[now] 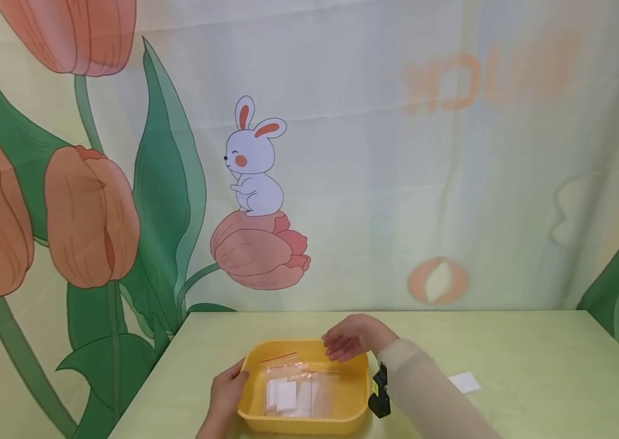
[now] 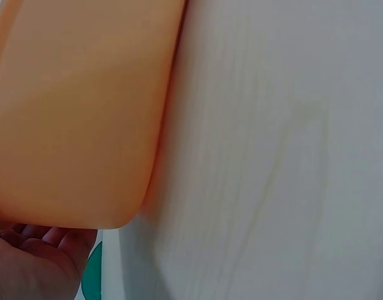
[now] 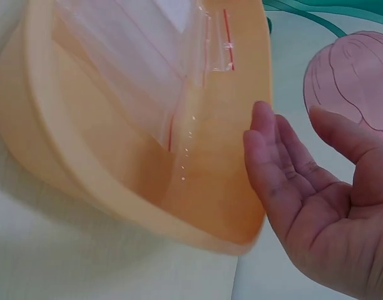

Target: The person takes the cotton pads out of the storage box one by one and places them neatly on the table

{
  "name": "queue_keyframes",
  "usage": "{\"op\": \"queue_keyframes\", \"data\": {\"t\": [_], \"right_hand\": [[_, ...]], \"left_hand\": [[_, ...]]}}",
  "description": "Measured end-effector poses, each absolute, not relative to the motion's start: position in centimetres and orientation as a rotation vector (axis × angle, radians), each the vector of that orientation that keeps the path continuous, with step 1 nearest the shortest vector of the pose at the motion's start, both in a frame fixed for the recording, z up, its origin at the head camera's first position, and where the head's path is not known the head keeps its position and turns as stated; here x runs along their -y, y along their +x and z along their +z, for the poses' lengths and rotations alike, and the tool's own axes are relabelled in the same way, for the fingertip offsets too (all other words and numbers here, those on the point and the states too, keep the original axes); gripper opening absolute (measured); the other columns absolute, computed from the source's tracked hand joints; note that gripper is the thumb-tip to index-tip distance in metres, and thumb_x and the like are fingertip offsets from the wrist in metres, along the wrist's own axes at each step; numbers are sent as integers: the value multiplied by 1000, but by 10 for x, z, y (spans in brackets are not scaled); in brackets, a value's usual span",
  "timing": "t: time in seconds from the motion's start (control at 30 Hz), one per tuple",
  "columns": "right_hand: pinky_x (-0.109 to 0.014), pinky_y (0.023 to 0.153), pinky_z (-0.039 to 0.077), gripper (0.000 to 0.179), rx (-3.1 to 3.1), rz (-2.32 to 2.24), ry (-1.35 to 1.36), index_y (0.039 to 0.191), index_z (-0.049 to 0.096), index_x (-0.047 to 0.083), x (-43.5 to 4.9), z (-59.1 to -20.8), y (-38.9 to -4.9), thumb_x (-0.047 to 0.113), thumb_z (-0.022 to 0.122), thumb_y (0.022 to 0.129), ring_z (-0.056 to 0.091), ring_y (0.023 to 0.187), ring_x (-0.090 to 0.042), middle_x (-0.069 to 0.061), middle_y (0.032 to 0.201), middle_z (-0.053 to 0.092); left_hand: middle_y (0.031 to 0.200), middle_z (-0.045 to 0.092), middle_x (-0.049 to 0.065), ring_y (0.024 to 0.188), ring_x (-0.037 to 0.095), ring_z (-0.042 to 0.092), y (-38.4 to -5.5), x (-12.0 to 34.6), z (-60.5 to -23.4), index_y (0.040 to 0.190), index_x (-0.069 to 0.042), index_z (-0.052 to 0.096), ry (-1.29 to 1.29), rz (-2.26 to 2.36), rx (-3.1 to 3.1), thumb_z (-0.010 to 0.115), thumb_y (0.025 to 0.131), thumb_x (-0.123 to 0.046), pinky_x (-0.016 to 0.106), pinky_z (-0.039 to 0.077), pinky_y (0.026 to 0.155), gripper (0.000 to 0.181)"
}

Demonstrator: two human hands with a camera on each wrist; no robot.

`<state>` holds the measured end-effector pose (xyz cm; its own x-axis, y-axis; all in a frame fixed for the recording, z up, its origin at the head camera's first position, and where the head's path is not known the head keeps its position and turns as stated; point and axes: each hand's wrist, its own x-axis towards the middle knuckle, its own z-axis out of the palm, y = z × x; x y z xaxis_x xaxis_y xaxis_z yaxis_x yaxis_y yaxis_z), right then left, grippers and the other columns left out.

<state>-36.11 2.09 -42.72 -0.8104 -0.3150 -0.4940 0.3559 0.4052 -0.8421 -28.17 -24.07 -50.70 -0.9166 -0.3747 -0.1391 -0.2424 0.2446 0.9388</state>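
A yellow plastic tub [image 1: 309,426] stands near the front of the table, holding several clear zip bags [image 1: 323,399] with red seal lines. White rectangular pieces [image 1: 286,396] show among the bags. On the tub's left side, my left hand [image 1: 225,390] grips the wall with the thumb at the rim; the left wrist view has that hand [image 2: 38,262] under the tub's outer wall [image 2: 79,125]. My right hand [image 1: 354,339] is at the far right corner of the rim, fingers loosely extended and holding nothing. In the right wrist view its fingertips overlap the tub's edge.
A flat white rectangle [image 1: 465,382] lies on the table right of the tub, partly behind the right sleeve [image 1: 424,390]. A black wrist device [image 1: 380,393] hangs beside the tub's right wall. Behind the table [image 1: 534,353] hangs a printed cloth [image 1: 353,183] with tulips and a rabbit.
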Motion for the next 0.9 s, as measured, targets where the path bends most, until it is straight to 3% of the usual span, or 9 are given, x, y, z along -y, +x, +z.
{"op": "queue_keyframes", "data": {"t": [0.27,0.5,0.9], "right_hand": [[-33,82,65,16,-2173,-1250,71,92,72,-4,-9,-441,-354,12,71,93,69,65,-17,-11,77,71],[-36,86,64,15,-2224,-1154,67,88,70,-4,2,-454,-346,10,70,92,69,67,-19,-11,76,69],[-31,89,63,13,-2073,-1249,169,85,71,-3,10,-465,-347,7,70,94,65,63,-14,-8,71,67]], "left_hand": [[149,49,30,142,47,46,-279,239,-505,142,10,51,524,-1736,2386,49,101,-6,55,48,112,44],[148,50,29,141,47,48,-278,240,-505,142,9,52,575,-1725,2379,49,101,-6,55,49,112,43],[148,50,30,139,46,51,-279,239,-504,142,9,52,584,-1729,2375,48,101,-5,53,52,109,43]]}}
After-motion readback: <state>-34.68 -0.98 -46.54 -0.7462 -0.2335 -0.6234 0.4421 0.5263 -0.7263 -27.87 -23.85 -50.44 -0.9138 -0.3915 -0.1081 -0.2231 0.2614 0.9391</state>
